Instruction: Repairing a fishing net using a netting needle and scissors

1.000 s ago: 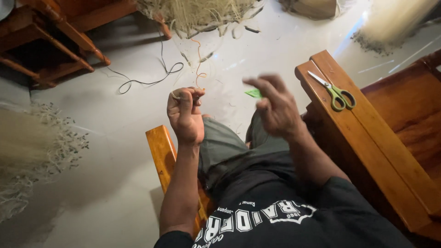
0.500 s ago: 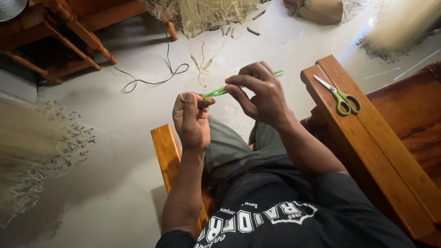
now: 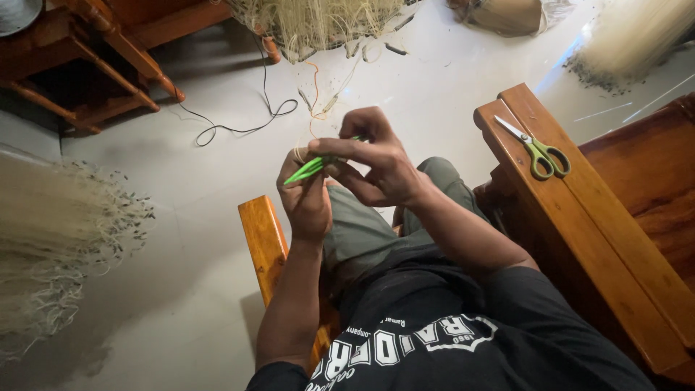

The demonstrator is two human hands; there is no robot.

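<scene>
The right hand [image 3: 380, 163] pinches a slim green netting needle [image 3: 310, 168] between thumb and forefingers, its pointed end slanting down toward the left hand [image 3: 305, 195]. The left hand is closed around a small gather of pale twine [image 3: 300, 153] at its fingertips, with the needle's tip lying across its knuckles. Both hands meet just above the person's knee, touching or nearly so; whether the needle is already through a loop is too small to tell.

As I judge it, the step in hand is passing the needle through the mesh held by the left hand. To do that well, the left hand's grip should stay firm so the loop stays open and taut, and the right hand should steer the tip along the line of the needle rather than levering it sideways, which could snag the fine strands. Drawing the twine through smoothly, away from the left hand, should seat the knot evenly.

Beyond the hands, thin strands run to a heap of net [image 3: 318, 22] on the floor. To the right of the right hand, green-handled scissors [image 3: 536, 148] lie on a wooden armrest [image 3: 579, 217], well apart but reachable. A black cord [image 3: 239, 129] curls on the floor, beyond the left hand.
</scene>
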